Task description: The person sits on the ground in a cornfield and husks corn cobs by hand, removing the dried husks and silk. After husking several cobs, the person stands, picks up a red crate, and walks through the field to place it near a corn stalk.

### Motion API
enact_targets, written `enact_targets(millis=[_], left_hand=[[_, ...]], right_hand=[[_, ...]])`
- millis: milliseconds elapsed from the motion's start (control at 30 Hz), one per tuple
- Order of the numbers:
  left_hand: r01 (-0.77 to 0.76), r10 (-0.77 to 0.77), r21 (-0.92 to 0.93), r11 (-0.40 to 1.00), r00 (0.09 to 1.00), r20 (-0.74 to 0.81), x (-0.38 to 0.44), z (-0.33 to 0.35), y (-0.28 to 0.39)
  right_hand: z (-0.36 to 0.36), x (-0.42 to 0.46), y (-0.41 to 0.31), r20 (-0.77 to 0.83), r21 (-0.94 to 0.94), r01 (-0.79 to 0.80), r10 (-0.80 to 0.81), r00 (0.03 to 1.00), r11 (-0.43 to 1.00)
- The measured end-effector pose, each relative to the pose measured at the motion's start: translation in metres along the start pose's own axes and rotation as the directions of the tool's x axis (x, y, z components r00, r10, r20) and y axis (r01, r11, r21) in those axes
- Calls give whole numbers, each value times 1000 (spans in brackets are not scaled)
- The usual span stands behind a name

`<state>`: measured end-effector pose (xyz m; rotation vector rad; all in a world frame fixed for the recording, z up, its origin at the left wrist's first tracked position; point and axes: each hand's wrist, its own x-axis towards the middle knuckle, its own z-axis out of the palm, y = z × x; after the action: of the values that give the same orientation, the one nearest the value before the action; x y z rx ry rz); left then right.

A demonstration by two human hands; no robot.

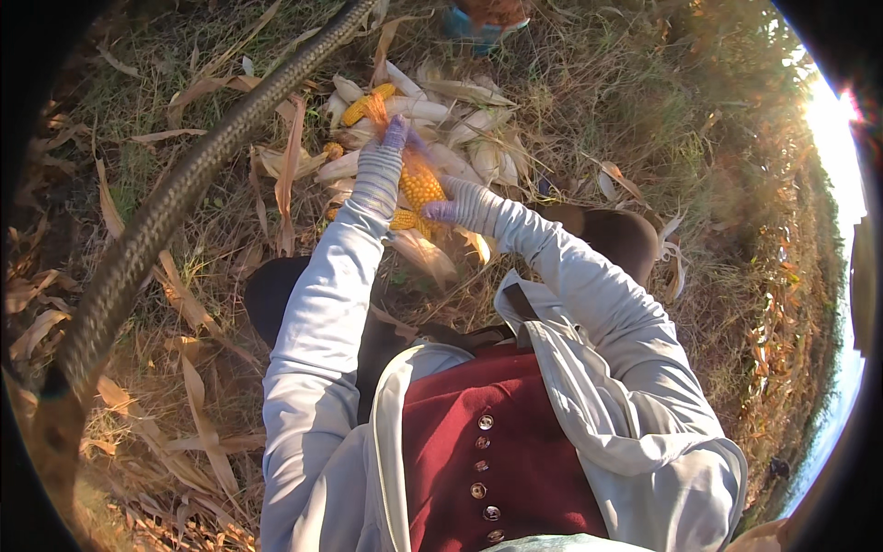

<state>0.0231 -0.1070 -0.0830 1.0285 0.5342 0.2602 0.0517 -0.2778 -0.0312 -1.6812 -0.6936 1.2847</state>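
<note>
Both my hands wear striped knit gloves with purple fingertips. Between them is a corn cob [422,190] with bare yellow kernels and reddish silk at its far end. My left hand [390,162] grips its far part, the thumb towards the silk. My right hand [463,205] is closed around the lower part. Beneath and beyond them lies a pile of corn ears in pale husks [476,127]. Another bare yellow cob [365,105] rests at the pile's far left, and more yellow cobs [402,220] lie just under my hands. A loose dry husk [426,255] is nearer my body.
A blue container [483,34] with reddish-brown contents stands at the top edge. A thick braided cord [207,165] crosses the left side of the view, close to the camera. Dry grass and corn leaves [290,179] cover the ground. My bent knees flank the pile's near side.
</note>
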Motion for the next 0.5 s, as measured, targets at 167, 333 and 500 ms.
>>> enact_targets(millis=[167, 333, 500], left_hand=[[95, -31, -256, 962, 970, 243, -5, -2, 16], [81, -41, -208, 975, 980, 194, -4, -1, 13], [207, -117, -539, 816, 973, 197, -13, 5, 20]], right_hand=[[-5, 6, 45, 2, 178, 52, -53, 999, 983], [-10, 6, 51, -1, 106, 12, -12, 1000, 994], [-2, 6, 60, -143, -185, 15, -42, 989, 983]])
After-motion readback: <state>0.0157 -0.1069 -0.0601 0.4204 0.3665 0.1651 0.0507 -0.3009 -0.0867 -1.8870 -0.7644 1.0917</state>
